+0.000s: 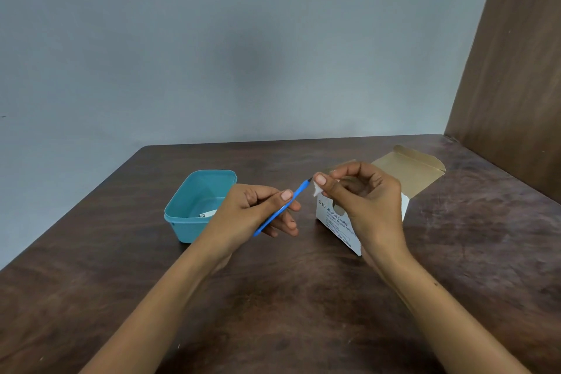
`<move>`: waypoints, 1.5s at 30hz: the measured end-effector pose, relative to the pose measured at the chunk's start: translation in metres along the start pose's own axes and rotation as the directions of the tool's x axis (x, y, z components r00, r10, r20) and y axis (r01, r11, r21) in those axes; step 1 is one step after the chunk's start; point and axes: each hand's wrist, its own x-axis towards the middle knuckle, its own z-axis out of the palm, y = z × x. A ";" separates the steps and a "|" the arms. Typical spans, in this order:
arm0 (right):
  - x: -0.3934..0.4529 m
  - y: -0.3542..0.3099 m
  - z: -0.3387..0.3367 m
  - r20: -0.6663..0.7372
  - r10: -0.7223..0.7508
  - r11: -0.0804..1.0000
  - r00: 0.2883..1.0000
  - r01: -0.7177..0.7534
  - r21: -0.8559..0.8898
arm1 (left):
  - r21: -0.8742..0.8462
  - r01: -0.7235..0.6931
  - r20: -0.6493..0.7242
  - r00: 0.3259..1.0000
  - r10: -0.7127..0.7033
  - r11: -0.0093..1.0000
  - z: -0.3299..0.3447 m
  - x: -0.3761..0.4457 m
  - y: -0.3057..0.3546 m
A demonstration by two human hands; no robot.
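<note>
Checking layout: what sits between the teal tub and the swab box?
Head view: the left hand, gripping the blue tool, lies between tub and box; the right hand pinches a swab at the tool's tip.

Plain rm: bare grey wall (243,39), wood table (303,297), alcohol-swab box (337,222).

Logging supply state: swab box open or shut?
Open: the alcohol swab box has its lid flap folded back, brown inside showing.

The wooden table (306,307) bears a teal tub (184,229) and swab box (333,221).
</note>
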 end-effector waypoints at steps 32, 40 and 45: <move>-0.003 0.007 0.001 0.028 -0.205 0.917 0.978 0.202 -0.343 | 0.049 -0.073 0.113 0.991 0.068 0.996 -0.004 0.003 -0.008; -0.006 0.008 0.004 0.057 -0.174 0.941 0.983 0.183 -0.285 | 0.052 -0.090 0.111 0.990 0.084 0.995 -0.004 0.004 -0.009; -0.003 0.009 0.001 0.014 -0.171 0.942 0.985 0.168 -0.291 | 0.095 -0.123 0.130 0.985 0.110 0.988 -0.004 0.004 -0.009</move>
